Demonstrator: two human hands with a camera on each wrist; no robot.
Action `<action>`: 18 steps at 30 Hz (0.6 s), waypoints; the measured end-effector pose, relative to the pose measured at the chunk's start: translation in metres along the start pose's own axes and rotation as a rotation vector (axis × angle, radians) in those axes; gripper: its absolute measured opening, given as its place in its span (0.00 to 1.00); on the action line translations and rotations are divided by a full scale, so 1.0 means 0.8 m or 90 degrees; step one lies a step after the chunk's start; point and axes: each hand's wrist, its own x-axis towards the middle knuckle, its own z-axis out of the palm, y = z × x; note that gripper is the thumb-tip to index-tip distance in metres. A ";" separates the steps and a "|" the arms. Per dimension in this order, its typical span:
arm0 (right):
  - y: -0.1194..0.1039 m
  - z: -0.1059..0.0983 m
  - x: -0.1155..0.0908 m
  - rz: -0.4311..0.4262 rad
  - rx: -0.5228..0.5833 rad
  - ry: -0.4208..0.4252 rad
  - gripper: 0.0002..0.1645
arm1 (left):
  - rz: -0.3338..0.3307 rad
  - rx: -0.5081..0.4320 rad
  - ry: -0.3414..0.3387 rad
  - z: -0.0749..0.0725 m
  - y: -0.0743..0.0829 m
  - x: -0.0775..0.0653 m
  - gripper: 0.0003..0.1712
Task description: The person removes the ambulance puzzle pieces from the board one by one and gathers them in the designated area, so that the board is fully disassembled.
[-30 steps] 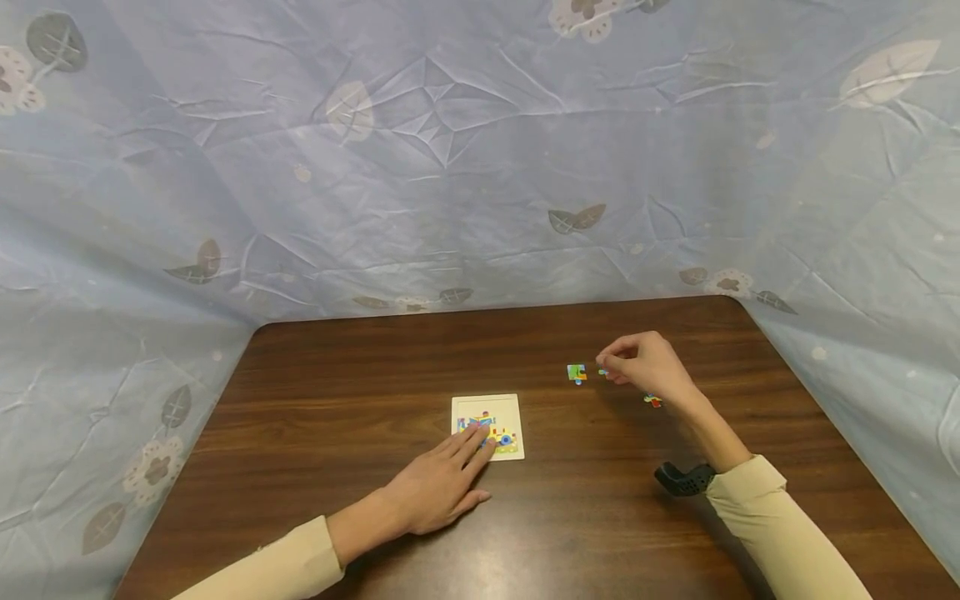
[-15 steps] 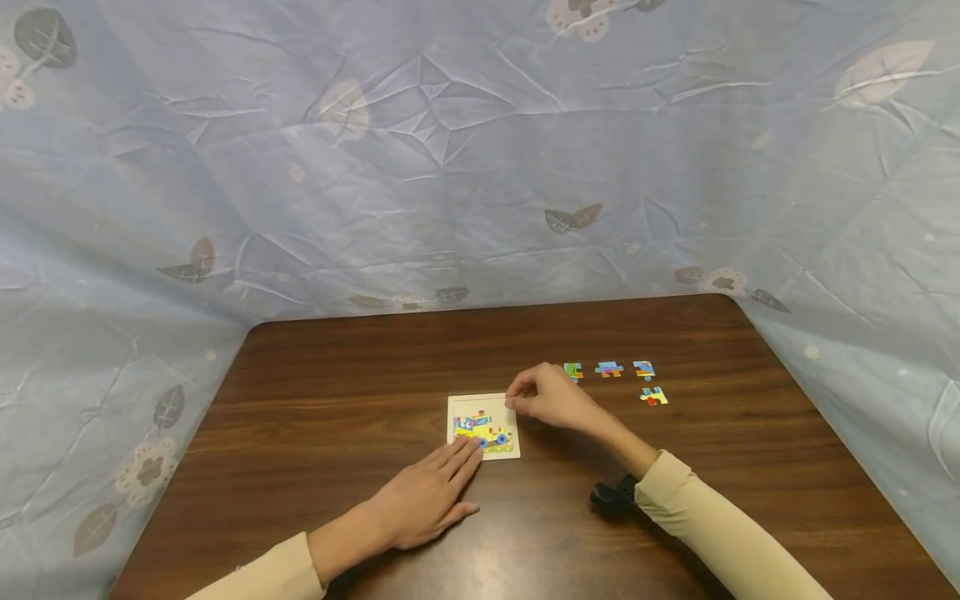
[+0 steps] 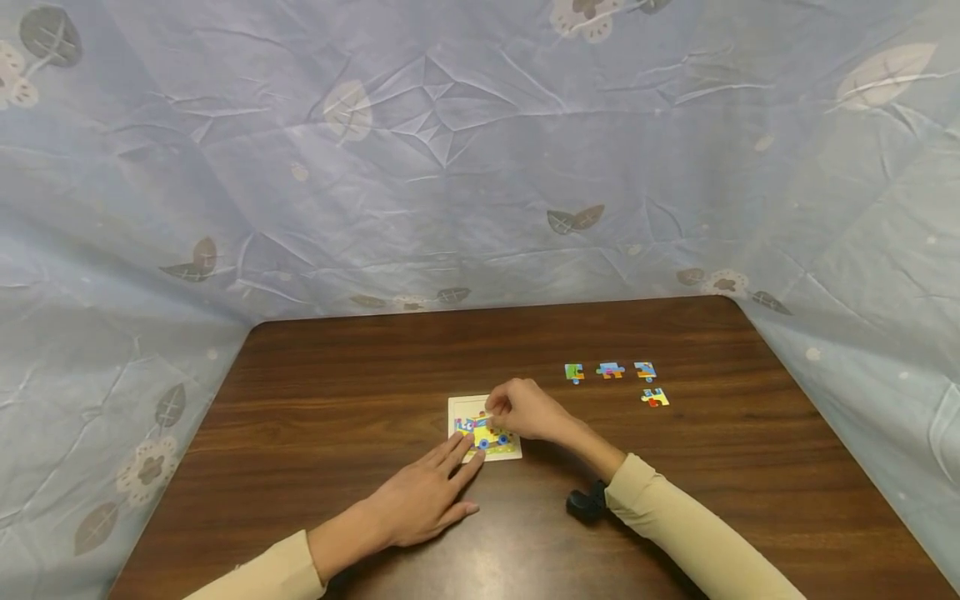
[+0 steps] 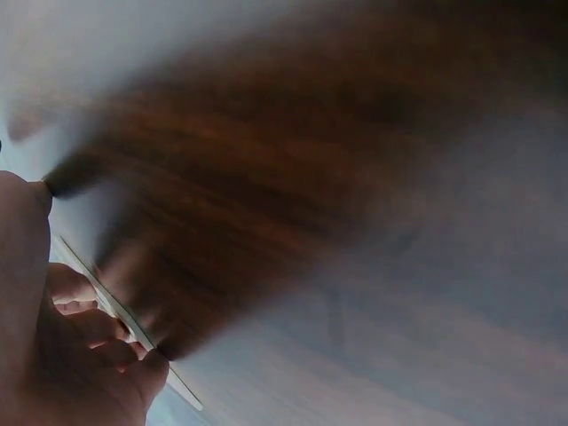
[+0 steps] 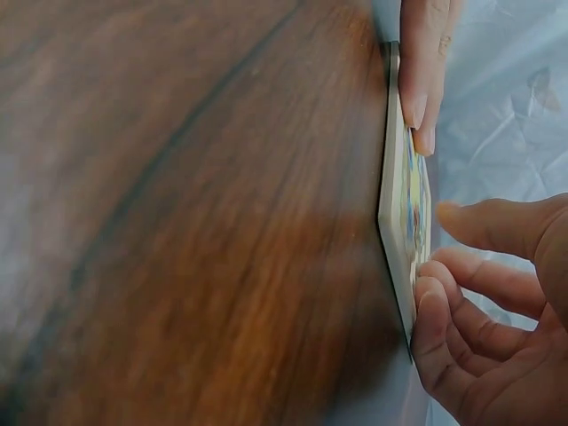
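Fingers of right hand (image 3: 522, 409) shifted left over square cream puzzle tray (image 3: 463, 405), thumb apart, can't tell if pinching; left hand (image 3: 411, 502) stays put, fingers spread.

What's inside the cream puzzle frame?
Puzzle pieces showing yellow and blue in its nearer part; bare cream towards its far side. The left hand and right hand cover parts of the frame; what's beneath them can't be seen.
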 end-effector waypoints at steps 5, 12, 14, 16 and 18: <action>-0.002 0.003 0.003 -0.008 0.004 -0.010 0.09 | -0.008 -0.014 -0.006 -0.001 -0.001 0.000 0.41; -0.004 0.006 0.003 -0.001 0.013 -0.008 0.09 | -0.007 -0.035 -0.006 0.000 0.000 0.000 0.41; -0.005 0.007 0.002 -0.003 0.013 -0.004 0.10 | -0.009 -0.043 -0.008 0.001 -0.001 0.000 0.41; -0.006 0.007 0.002 -0.005 0.012 -0.004 0.11 | -0.011 -0.049 -0.010 0.000 -0.001 0.001 0.42; -0.006 0.007 0.002 -0.009 0.010 -0.005 0.12 | -0.012 -0.048 -0.010 0.001 -0.001 0.002 0.41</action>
